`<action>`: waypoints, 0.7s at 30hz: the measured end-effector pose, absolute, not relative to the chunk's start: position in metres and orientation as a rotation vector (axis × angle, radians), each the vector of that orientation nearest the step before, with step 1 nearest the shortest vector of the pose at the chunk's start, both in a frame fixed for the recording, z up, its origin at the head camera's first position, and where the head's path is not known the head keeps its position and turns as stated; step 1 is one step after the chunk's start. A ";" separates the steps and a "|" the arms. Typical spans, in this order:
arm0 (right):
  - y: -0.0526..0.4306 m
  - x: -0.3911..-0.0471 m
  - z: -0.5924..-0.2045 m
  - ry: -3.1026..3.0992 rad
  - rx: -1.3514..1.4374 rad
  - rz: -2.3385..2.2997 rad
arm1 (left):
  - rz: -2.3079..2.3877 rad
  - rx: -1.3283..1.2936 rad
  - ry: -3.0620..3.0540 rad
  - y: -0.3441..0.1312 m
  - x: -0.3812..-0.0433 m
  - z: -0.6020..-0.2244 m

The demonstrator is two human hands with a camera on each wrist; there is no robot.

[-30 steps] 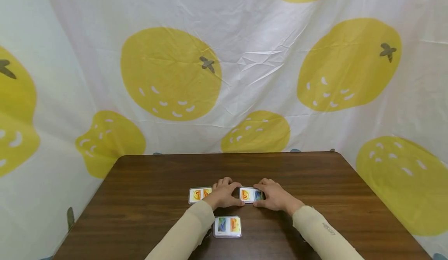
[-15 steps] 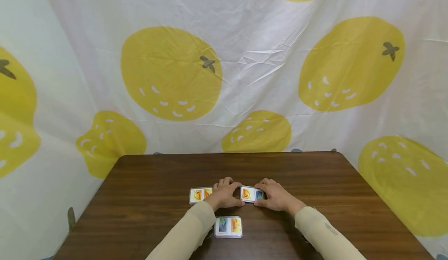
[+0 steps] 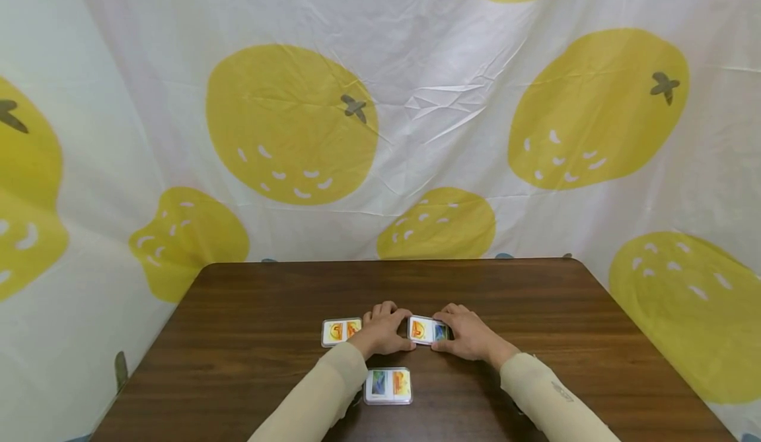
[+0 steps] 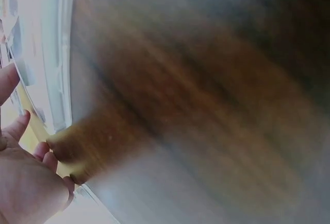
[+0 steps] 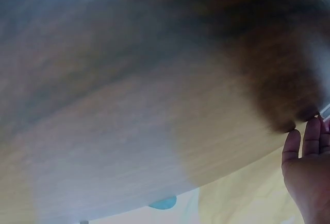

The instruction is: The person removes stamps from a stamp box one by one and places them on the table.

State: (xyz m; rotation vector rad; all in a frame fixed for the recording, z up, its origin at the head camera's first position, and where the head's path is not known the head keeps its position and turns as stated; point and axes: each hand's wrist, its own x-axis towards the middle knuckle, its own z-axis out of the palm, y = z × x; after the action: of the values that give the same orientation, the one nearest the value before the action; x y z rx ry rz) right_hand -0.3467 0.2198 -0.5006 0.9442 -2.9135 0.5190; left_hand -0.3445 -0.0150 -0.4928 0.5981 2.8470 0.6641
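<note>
In the head view, a picture card in a clear case (image 3: 421, 330) lies between the two hands, showing an orange picture and a blue-green one. My right hand (image 3: 472, 333) grips its right end, thumb at the near edge and fingers at the far edge. My left hand (image 3: 380, 331) pinches the left corners between thumb and forefinger. Its other fingers touch the table (image 4: 170, 95) in the left wrist view. A second cased card (image 3: 339, 331) lies left of the left hand, partly covered by it. Nearer the body is a third cased card (image 3: 388, 386), beside the left sleeve.
The dark wooden table (image 3: 267, 296) has rounded far corners. Behind it hangs a white cloth (image 3: 428, 131) printed with yellow fruit. Both wrist views are mostly filled by blurred, reflective tabletop.
The card between the hands has turned slightly and shifted a touch to the right over the last second. Both hands keep nearly the same place and hold.
</note>
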 end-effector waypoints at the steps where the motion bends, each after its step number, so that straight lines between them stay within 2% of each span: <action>1: 0.220 -0.347 -0.501 -2.913 0.943 0.518 | 0.667 0.599 2.844 -0.015 -0.345 -0.493; 21: 0.219 -0.347 -0.503 -2.916 0.917 0.554 | 0.723 0.615 2.792 -0.020 -0.345 -0.492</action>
State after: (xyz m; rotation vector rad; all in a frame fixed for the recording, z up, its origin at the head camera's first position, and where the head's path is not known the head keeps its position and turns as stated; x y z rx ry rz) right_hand -0.3467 0.2193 -0.5028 0.9172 -2.9159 0.5541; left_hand -0.3452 -0.0197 -0.4916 0.6150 2.7920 0.7228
